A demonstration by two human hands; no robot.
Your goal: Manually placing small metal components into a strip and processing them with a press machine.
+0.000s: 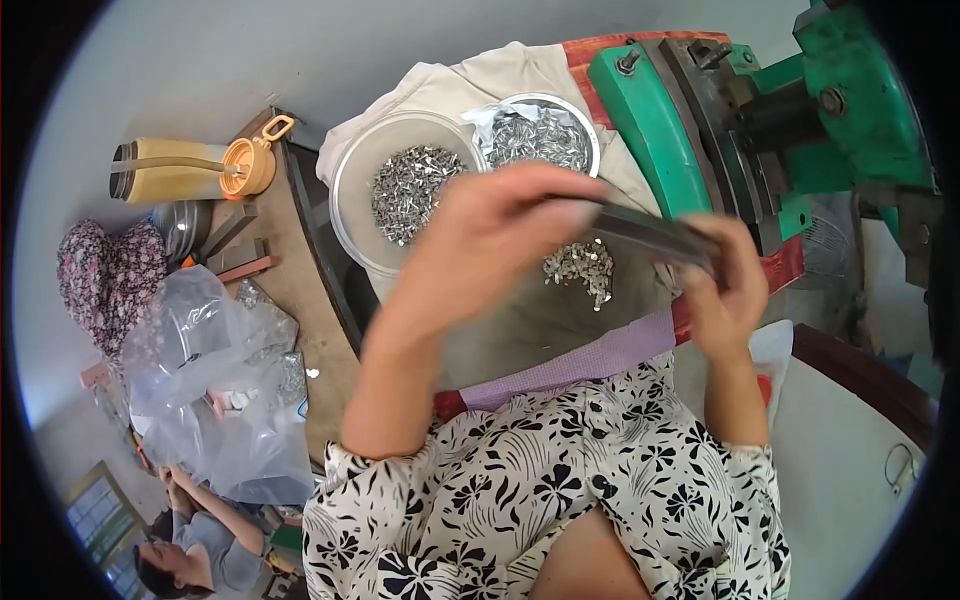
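Apparently for steadiness, left hand and right hand pinch opposite ends of dark bar; small metal pieces heaped within reach; bowl likely keeps metal parts contained.

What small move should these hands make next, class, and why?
Probably shift the dark bar slightly toward the green machine: the left hand and right hand already hold its opposite ends, and the machine stands just beyond it, up and to the right.
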